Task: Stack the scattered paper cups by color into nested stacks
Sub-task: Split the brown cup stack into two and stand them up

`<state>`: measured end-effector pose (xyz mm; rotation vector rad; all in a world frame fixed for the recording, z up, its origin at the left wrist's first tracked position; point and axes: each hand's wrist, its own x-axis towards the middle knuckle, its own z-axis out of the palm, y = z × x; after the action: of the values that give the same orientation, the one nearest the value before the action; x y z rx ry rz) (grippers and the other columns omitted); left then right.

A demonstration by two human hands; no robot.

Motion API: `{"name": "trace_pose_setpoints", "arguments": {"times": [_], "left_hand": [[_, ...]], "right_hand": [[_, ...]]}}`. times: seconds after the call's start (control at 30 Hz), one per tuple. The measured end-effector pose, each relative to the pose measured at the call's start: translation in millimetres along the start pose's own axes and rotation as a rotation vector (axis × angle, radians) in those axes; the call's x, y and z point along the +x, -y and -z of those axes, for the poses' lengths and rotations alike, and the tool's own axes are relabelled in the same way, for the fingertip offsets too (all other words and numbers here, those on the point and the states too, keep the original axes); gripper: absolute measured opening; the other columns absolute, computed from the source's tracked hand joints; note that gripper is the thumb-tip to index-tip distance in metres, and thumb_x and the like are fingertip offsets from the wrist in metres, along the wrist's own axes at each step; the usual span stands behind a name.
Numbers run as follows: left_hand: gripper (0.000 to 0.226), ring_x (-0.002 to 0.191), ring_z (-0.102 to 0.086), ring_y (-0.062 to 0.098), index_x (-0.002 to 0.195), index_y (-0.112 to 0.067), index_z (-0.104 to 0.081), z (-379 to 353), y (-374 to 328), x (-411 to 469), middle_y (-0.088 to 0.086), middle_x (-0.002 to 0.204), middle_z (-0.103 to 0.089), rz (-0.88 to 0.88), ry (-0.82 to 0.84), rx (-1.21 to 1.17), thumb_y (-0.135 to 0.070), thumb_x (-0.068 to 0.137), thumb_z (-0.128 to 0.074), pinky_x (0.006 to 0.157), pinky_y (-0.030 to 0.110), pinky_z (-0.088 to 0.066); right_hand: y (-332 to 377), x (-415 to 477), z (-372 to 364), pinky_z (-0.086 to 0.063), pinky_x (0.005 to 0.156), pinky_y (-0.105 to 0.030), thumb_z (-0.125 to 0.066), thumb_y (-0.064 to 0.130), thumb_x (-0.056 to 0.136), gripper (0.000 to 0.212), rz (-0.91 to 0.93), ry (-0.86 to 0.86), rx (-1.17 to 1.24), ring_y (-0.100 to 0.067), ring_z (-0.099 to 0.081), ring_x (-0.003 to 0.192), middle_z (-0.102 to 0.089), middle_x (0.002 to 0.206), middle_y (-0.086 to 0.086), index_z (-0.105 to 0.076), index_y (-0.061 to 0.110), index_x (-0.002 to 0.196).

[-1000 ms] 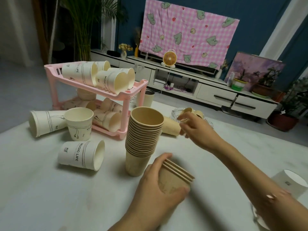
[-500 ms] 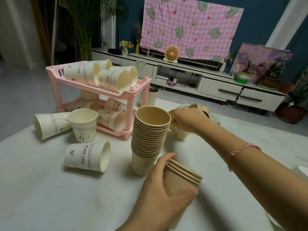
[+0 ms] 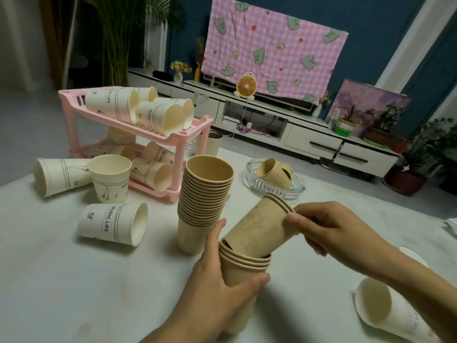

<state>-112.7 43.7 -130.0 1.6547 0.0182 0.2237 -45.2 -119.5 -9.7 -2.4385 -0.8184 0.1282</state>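
Observation:
My left hand [image 3: 217, 288] grips a short nested stack of brown cups [image 3: 243, 264] just above the table. My right hand [image 3: 331, 226] pinches the rim of a small brown cup bundle [image 3: 259, 229], tilted, with its base inside the top of that stack. A tall brown cup stack [image 3: 204, 201] stands upright just behind my left hand. Two more brown cups [image 3: 273, 173] lie in a glass dish [image 3: 257, 185]. White "MUSIC LIFE" cups lie scattered: one on its side [image 3: 112, 226], one upright [image 3: 110, 178], another on its side at far left [image 3: 59, 177], another at lower right [image 3: 385, 310].
A pink two-tier rack [image 3: 190, 131] at the left holds several white cups on both shelves. A metal tumbler [image 3: 209, 143] stands behind it. A TV cabinet with a small fan, potted plants and a cloth-covered screen runs along the back wall.
My right hand came back from the far side of the tall stack with a brown cup bundle and set its base into the stack in my left hand.

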Motion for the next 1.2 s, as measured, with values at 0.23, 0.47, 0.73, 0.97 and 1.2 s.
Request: {"name": "trace_pose_setpoints", "arguments": {"times": [0.23, 0.47, 0.73, 0.97, 1.2], "left_hand": [[0.096, 0.115, -0.049, 0.001, 0.121, -0.073, -0.003, -2, -5, 6, -0.025, 0.127, -0.044, -0.033, 0.147, 0.207, -0.052, 0.060, -0.073, 0.098, 0.027, -0.045], [0.076, 0.106, -0.035, -0.023, 0.117, -0.063, -0.022, -2, 0, 13, -0.035, 0.111, -0.039, -0.081, 0.082, 0.206, -0.050, 0.063, -0.074, 0.082, -0.004, -0.032], [0.080, 0.106, -0.036, -0.023, 0.115, -0.066, -0.020, 2, 0, 15, -0.036, 0.111, -0.040, -0.080, 0.032, 0.232, -0.057, 0.052, -0.069, 0.080, -0.003, -0.034], [0.078, 0.105, -0.032, -0.026, 0.113, -0.066, -0.021, 0, 3, 17, -0.036, 0.111, -0.039, -0.089, 0.044, 0.249, -0.061, 0.048, -0.064, 0.076, -0.008, -0.030], [0.089, 0.112, -0.044, -0.010, 0.125, -0.057, -0.019, 0, 7, 20, -0.024, 0.122, -0.043, -0.078, 0.002, 0.160, -0.054, 0.055, -0.074, 0.085, -0.002, -0.032]], "right_hand": [[9, 4, -21, -0.037, 0.050, -0.013, -0.043, 0.039, 0.092, 0.035, -0.048, 0.459, -0.007, -0.004, -0.044, 0.042, -0.048, 0.043, 0.006, -0.054, 0.017, 0.066], [-56, 101, 3, -0.038, 0.057, -0.030, -0.043, 0.017, 0.093, 0.027, -0.133, -0.093, -0.581, -0.030, -0.059, 0.079, -0.064, 0.097, -0.016, -0.044, 0.021, 0.119], [-95, 177, -14, -0.040, 0.063, -0.035, -0.044, -0.003, 0.085, 0.050, -0.173, -0.066, -1.055, -0.034, -0.061, 0.091, -0.064, 0.107, -0.016, -0.033, 0.012, 0.131], [-103, 161, -23, -0.038, 0.060, -0.034, -0.046, -0.001, 0.085, 0.022, -0.138, -0.122, -1.061, -0.034, -0.059, 0.078, -0.061, 0.090, -0.014, -0.048, 0.006, 0.105], [-43, 82, 7, -0.052, 0.054, -0.028, -0.051, 0.016, 0.091, 0.014, -0.035, -0.523, -0.154, -0.011, -0.062, 0.060, -0.069, 0.075, -0.013, -0.062, 0.007, 0.093]]}}
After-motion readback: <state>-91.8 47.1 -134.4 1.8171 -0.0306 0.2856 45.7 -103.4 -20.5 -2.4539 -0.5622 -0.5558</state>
